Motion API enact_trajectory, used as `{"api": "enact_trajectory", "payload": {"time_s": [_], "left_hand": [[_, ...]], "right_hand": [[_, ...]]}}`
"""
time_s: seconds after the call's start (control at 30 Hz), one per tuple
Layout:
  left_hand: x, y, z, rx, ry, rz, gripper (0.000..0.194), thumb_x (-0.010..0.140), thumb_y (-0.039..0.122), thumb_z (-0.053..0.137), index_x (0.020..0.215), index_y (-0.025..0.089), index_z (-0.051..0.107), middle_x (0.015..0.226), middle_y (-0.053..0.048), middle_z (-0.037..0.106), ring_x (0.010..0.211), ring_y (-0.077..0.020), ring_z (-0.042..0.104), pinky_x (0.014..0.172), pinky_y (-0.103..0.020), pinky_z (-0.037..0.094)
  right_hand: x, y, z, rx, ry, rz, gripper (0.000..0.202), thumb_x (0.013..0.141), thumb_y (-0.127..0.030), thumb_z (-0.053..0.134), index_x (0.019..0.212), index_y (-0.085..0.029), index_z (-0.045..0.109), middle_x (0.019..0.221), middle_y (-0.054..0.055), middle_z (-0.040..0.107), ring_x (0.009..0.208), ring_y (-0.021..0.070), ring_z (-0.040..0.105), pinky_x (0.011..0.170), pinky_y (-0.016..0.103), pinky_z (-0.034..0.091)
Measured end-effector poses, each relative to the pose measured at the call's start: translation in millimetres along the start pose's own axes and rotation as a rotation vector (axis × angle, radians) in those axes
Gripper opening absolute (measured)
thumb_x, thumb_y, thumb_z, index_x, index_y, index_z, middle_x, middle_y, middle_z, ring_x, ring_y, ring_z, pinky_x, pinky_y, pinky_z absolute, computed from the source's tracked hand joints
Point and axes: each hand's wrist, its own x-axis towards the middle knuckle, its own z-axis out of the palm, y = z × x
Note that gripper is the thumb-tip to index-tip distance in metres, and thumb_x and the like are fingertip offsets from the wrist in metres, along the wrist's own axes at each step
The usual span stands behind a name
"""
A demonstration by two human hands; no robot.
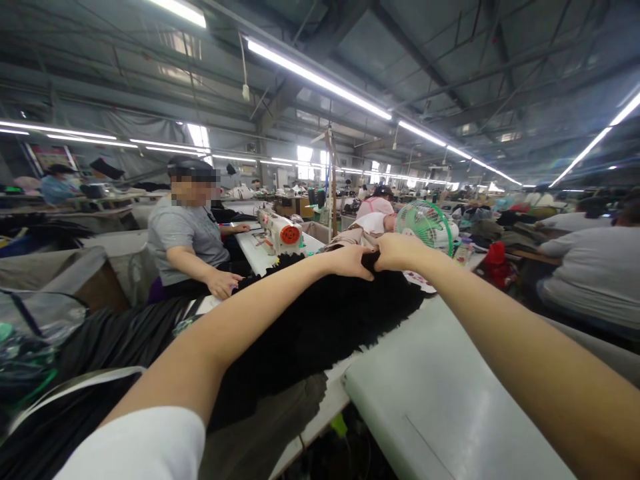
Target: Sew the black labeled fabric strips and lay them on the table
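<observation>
Both my arms reach forward over a broad heap of black fabric pieces (320,320) with ragged edges, lying across the table. My left hand (353,261) pinches the far edge of the black fabric between thumb and fingers. Close beside it, almost touching, my right hand (397,252) grips the same edge with its fingers curled. A bit of black cloth shows between the two hands. Under the near side of the heap lies a dark grey-brown cloth (280,427). Beyond my hands is a beige folded cloth (349,239).
A co-worker in a grey shirt (187,230) sits at the left, near a white sewing machine (280,233). A green fan (425,223) stands behind my right hand. The pale tabletop (450,387) extends at right. More dark fabric (115,347) is stacked at left.
</observation>
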Motion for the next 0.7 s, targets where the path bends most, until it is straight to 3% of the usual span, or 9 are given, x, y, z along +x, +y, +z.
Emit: {"api": "enact_trajectory", "payload": {"time_s": [0.07, 0.17, 0.27, 0.4, 0.53, 0.7], "left_hand": [[8, -9, -10.2, 0.131, -0.097, -0.023, 0.047, 0.075, 0.039, 0.073, 0.116, 0.016, 0.067, 0.103, -0.003, 0.073, 0.098, -0.0241, 0.068, 0.090, -0.030, 0.050], [13, -25, -31.1, 0.303, -0.200, -0.038, 0.046, 0.069, 0.035, 0.079, 0.111, 0.020, 0.069, 0.102, 0.001, 0.074, 0.094, -0.0212, 0.068, 0.086, -0.026, 0.051], [8, -40, -42.2, 0.424, -0.128, -0.080, 0.042, 0.070, 0.023, 0.076, 0.111, 0.020, 0.067, 0.111, -0.005, 0.072, 0.104, -0.0263, 0.066, 0.093, -0.033, 0.050], [-14, -60, -38.4, 0.566, 0.003, -0.099, 0.036, 0.082, 0.011, 0.058, 0.117, 0.016, 0.064, 0.128, -0.017, 0.063, 0.125, -0.0317, 0.056, 0.108, -0.044, 0.040], [-39, -88, -27.4, 0.598, -0.073, -0.136, 0.035, 0.077, 0.006, 0.058, 0.105, 0.021, 0.072, 0.114, -0.010, 0.070, 0.112, -0.0253, 0.064, 0.099, -0.033, 0.047], [-46, -112, -24.3, 0.552, -0.160, -0.190, 0.046, 0.066, 0.000, 0.058, 0.102, 0.022, 0.076, 0.106, -0.005, 0.074, 0.100, -0.0217, 0.068, 0.092, -0.026, 0.050]], "right_hand": [[-1, 4, -1, 0.028, 0.031, 0.020, 0.035, 0.070, -0.038, 0.081, 0.099, -0.019, 0.073, 0.101, 0.010, 0.075, 0.095, 0.0306, 0.071, 0.077, 0.035, 0.054], [-5, -2, 8, 0.081, 0.117, 0.055, 0.028, 0.080, -0.034, 0.072, 0.103, -0.018, 0.071, 0.106, 0.012, 0.073, 0.102, 0.0326, 0.069, 0.079, 0.036, 0.052], [-9, -25, 28, 0.149, 0.216, 0.090, 0.030, 0.091, -0.027, 0.057, 0.116, -0.014, 0.064, 0.117, 0.016, 0.068, 0.108, 0.0325, 0.067, 0.084, 0.037, 0.051], [-14, -64, 64, 0.262, 0.255, 0.085, 0.035, 0.096, -0.027, 0.055, 0.129, -0.014, 0.054, 0.129, 0.015, 0.060, 0.104, 0.0271, 0.067, 0.087, 0.038, 0.052], [-14, -91, 96, 0.391, 0.160, 0.013, 0.033, 0.098, -0.037, 0.061, 0.125, -0.017, 0.059, 0.121, 0.009, 0.064, 0.097, 0.0211, 0.066, 0.086, 0.041, 0.055], [-11, -96, 110, 0.513, 0.105, -0.033, 0.036, 0.097, -0.038, 0.063, 0.128, -0.018, 0.059, 0.123, 0.008, 0.063, 0.104, 0.0227, 0.065, 0.089, 0.045, 0.055]]}}
